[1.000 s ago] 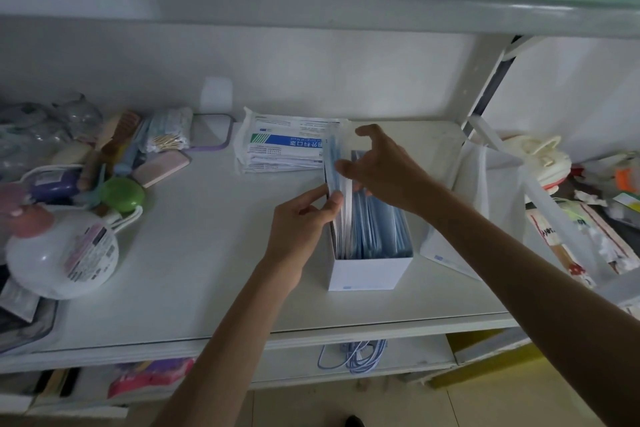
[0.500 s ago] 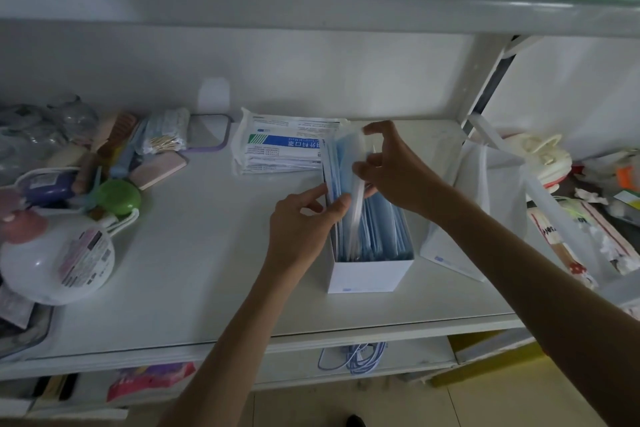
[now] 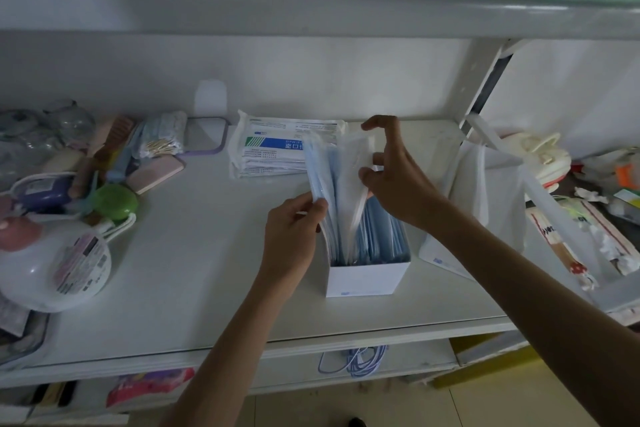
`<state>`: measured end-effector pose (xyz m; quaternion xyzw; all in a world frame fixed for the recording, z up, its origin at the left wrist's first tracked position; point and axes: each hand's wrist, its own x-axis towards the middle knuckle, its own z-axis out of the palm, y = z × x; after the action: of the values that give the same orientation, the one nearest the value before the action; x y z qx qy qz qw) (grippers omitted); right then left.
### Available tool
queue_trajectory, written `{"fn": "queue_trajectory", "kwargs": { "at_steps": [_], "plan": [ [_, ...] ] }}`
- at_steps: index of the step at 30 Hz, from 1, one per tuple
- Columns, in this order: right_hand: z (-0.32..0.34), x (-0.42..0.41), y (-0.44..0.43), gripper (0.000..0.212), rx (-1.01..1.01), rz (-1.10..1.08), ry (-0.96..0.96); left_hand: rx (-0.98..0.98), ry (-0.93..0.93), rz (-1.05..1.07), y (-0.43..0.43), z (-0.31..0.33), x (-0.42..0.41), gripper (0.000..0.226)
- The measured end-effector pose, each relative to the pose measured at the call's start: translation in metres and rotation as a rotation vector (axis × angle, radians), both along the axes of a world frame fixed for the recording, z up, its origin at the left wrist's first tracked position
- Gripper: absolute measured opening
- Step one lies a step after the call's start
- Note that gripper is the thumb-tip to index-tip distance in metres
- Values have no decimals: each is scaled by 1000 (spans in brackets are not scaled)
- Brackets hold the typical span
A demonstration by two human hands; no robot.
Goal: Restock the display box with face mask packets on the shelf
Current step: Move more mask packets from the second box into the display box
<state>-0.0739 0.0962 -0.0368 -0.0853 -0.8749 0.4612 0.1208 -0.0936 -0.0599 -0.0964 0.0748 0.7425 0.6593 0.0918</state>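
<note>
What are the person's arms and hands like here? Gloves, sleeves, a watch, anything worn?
Nothing worn shows. The left hand and right hand are bare, with no gloves, rings or watch visible. Both forearms are bare too, right to the bottom edge of the picture, so no sleeve comes into view.

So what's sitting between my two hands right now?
In the head view, upright mask packets stand in the white box between the left hand and right hand, both gripping them.
</note>
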Motion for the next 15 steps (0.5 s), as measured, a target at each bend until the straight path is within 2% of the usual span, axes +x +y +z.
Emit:
{"fn": "queue_trajectory", "kwargs": {
  "at_steps": [5, 8, 11, 13, 15],
  "plan": [
    [-3, 2, -1, 26, 222, -45, -72, 21, -20, 11, 2, 4, -3, 19],
    [-2, 0, -2, 34, 320, -36, -116, -103, 100, 40, 4, 4, -4, 26],
    [3, -1, -1, 44, 235, -112, -65, -311, 281, 23, 4, 13, -2, 32],
    [10, -3, 1, 44, 153, -182, -13, -333, 332, 14, 6, 28, 2, 31],
    [18, -6, 5, 41, 168, -194, -26, -342, 315, 19, 8, 42, -1, 30]
  ]
}}
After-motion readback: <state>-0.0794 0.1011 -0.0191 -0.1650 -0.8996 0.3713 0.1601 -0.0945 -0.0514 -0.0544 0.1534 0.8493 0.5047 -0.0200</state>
